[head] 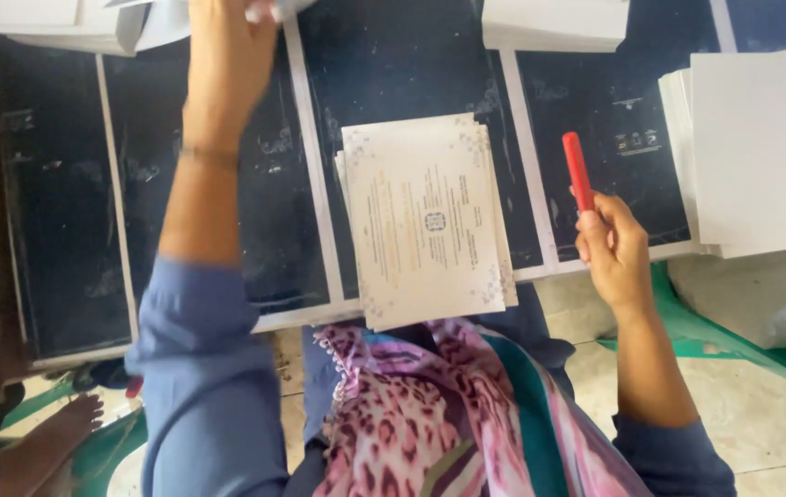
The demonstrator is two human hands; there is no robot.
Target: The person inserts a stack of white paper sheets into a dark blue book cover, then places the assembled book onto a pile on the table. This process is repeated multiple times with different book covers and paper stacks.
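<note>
Cards: one small stack of printed cards (428,221), overhanging the near edge of the dark table (62,221).
Blank stacks: three, two beyond the cards (554,23) (62,23), one right of them (761,147).
Room: bare tabletop left of the cards.
Pen: one red pen (578,170), right of the cards.
Right hand (613,248): fingers closed around the pen.
Left hand (227,55): reaches beyond the cards, touching white paper (264,11); cropped, so its grip cannot be told.
</note>
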